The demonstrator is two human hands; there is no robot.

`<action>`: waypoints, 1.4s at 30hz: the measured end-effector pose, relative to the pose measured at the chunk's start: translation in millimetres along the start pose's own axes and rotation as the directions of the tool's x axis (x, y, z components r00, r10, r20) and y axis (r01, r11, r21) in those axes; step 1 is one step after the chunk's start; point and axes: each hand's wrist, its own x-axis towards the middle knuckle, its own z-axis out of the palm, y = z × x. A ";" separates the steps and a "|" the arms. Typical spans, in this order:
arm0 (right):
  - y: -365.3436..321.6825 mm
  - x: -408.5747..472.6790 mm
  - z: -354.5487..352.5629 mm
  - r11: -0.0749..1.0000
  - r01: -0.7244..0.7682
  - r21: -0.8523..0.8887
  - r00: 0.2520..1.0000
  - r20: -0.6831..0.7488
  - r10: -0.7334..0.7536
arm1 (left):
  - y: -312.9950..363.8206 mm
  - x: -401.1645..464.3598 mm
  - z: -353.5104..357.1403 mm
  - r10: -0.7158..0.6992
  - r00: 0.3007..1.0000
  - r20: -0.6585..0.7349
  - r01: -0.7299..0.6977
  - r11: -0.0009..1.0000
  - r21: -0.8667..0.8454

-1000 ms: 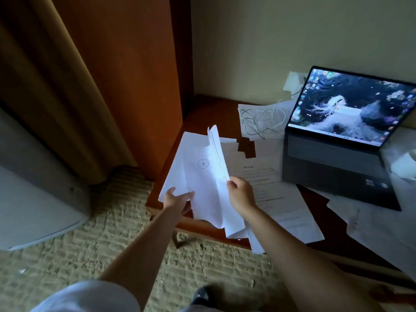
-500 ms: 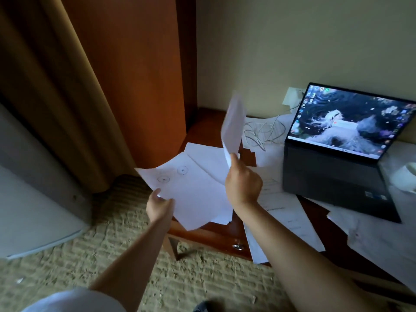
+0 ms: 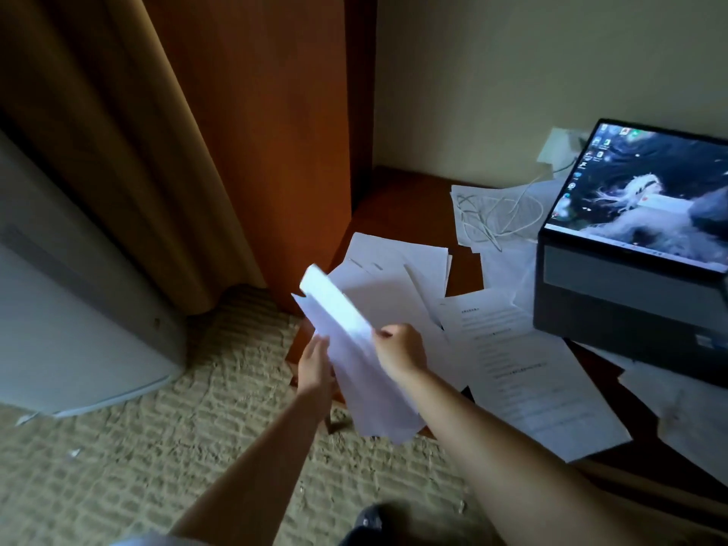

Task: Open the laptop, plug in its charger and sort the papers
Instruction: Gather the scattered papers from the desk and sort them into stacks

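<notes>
While both hands grip one sheaf of papers (image 3: 354, 360) above the bench's near edge — the left hand (image 3: 315, 368) closed on its left side, the right hand (image 3: 402, 352) pinching its right — more loose sheets (image 3: 524, 372) lie spread over the wooden bench (image 3: 398, 206). Farther back the laptop (image 3: 630, 277) stands open, screen lit, with the white charger cable (image 3: 496, 214) coiled just left of it on a sheet.

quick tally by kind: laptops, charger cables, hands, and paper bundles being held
laptop: 1
charger cable: 1
hands: 2, left hand and right hand
held paper bundle: 1
Total: 5
</notes>
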 end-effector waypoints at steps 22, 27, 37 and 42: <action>104.6 0.7 -53.3 0.677 -0.428 -0.599 0.896 -0.184 0.403 | 2.7 15.5 15.1 0.278 0.953 -0.120 -0.202 0.880 0.430; 104.2 -6.0 -62.3 0.740 -0.260 -0.621 0.960 -0.250 0.128 | 1.4 5.1 23.5 0.364 0.924 -0.122 -0.267 0.838 0.476; 22.6 -9.7 -35.9 0.995 -0.025 0.101 0.951 0.309 -0.007 | -6.5 10.2 37.7 0.117 0.986 0.115 -0.159 0.858 0.489; 66.8 6.6 -53.6 0.972 -0.135 -0.192 0.987 0.058 0.148 | -8.2 14.5 45.8 0.030 0.996 0.084 -0.059 0.926 0.373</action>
